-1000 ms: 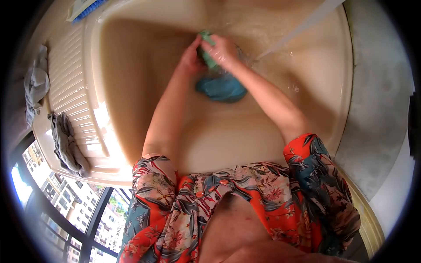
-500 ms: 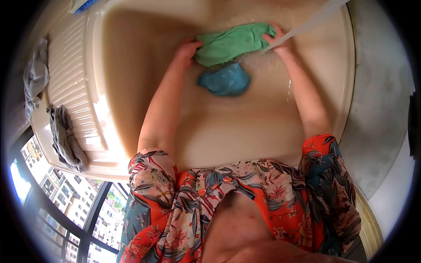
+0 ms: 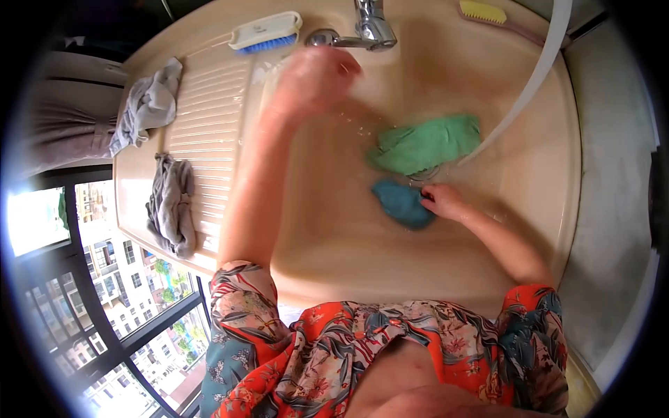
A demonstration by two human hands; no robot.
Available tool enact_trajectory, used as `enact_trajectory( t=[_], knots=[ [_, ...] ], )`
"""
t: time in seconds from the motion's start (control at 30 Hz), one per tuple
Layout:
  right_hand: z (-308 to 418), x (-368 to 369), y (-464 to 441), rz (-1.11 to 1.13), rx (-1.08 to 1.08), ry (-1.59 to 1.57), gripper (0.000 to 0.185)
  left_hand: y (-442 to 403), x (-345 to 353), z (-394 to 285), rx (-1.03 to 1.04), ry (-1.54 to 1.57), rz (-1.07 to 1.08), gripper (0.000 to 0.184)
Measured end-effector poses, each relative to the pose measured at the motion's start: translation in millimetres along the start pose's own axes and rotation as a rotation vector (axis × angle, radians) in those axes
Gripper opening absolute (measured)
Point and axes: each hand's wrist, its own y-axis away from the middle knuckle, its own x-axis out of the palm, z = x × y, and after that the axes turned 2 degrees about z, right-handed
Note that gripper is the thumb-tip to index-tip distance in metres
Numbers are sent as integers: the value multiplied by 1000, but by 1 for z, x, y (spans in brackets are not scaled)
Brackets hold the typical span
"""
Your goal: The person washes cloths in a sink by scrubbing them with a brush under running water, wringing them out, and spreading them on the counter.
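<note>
My left hand (image 3: 317, 82) is raised near the tap (image 3: 373, 31), just below its lever, and is smeared by motion; whether its fingers are open or closed does not show. The fingers of my right hand (image 3: 444, 202) pinch the right edge of a wet blue cloth (image 3: 403, 203) on the basin floor. Just above it, a green cloth (image 3: 428, 145) lies spread in the basin, held by neither hand. The round drain shows partly between the two cloths.
A white brush with blue bristles (image 3: 266, 33) rests on the ribbed board (image 3: 209, 115). Two grey cloths (image 3: 148, 104) (image 3: 171, 202) lie along its left side. At the back right are a yellow-bristled brush (image 3: 482, 12) and a pale hose (image 3: 533, 90).
Both hands have let go of the green cloth. My left hand has moved up to the tap, and my right hand down to the blue cloth. The view has shifted, showing the tap.
</note>
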Motion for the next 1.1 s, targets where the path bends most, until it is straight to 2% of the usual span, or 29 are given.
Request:
enact_trajectory(
  t=[0.1, 0.13, 0.17, 0.2, 0.23, 0.33, 0.47, 0.57, 0.63, 0.7, 0.8, 0.83, 0.87, 0.93, 1.0, 1.1],
  knots=[
    [-19, -6, -10, -1, 5, -128, 21, -48, -21, 60, -229, -266, -193, 21],
    [-20, -10, -10, -21, 14, -176, 20, -61, -25, 104, -258, -367, -205, 20],
    [-20, -13, -11, -24, 6, -170, 19, -60, -27, 119, -140, -584, -252, 26],
    [-21, -15, -11, -18, 6, -169, 18, -78, -22, 173, -5, -649, -287, 43],
    [-25, -15, -9, -2, 16, -170, 16, -89, -17, 205, 16, -694, -235, 46],
    [-35, -8, -7, -17, 19, -248, 18, -107, -13, 242, -124, -642, 58, 55],
    [-9, -39, -4, -51, -35, -425, 17, -86, -44, 223, -111, -554, 102, 68],
    [24, -77, 5, -226, 59, -640, 24, -25, -71, 122, -11, -525, 203, 62],
    [48, -97, 6, -396, -16, -645, 35, 5, -64, 63, 102, -460, 287, 61],
    [88, -114, 9, -563, -270, -411, 52, 16, -18, 31, 287, -384, 361, 62],
    [101, -98, -21, -483, -450, -351, 73, 9, 85, 12, 500, -309, 421, 65],
    [98, -89, -27, -387, -280, -499, 84, 3, 117, 11, 503, -277, 432, 66],
    [86, -87, -32, -328, -102, -481, 84, -5, 141, 12, 462, -221, 456, 67],
    [52, -86, -37, -197, 253, -441, 84, -16, 166, 19, 234, 7, 579, 68],
    [4, -69, -40, -331, 322, -274, 82, -12, 238, 78, -107, -9, 408, 65],
    [-26, -49, -38, -411, 403, -74, 79, 19, 314, 103, -191, -114, 339, 63]
  ],
)
